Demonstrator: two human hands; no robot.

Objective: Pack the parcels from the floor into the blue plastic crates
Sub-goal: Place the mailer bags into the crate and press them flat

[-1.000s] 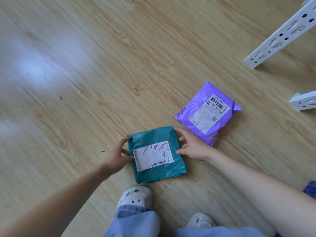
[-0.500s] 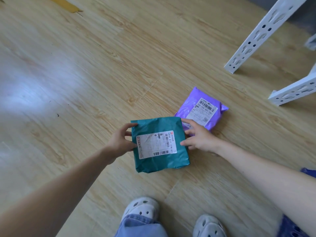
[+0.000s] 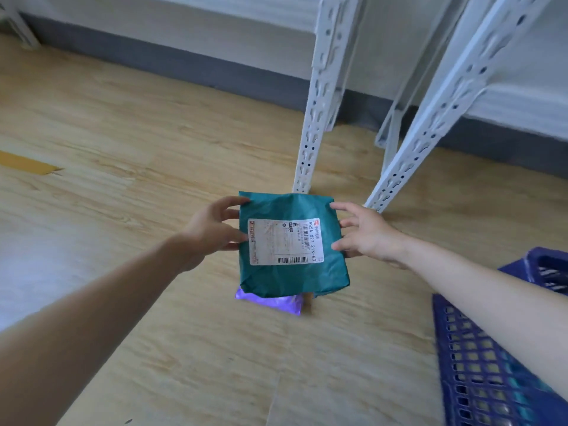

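Head view, looking down past our own outstretched forearms. We hold a teal parcel in the air between both hands — the left hand clamped on its left edge with the thumb on the top face near the shipping label, the right hand pressed against its right edge with fingers spread. The label faces up, its barcode along the edge nearest us.

Directly beneath the teal parcel, on the wooden floor, lies a purple parcel; only its near edge shows, the rest is hidden by the teal one.

Just beyond the teal parcel, two white perforated shelf legs stand on the floor, one upright-looking, the other slanting to the right. Behind them runs a grey skirting board at the foot of a pale wall.

To the right of the teal parcel and closer to us sits a blue plastic crate with lattice walls, partly crossed by our right forearm. Its contents are too blurred to make out. Far to the parcel's left, a flat brown strip lies on the floor.
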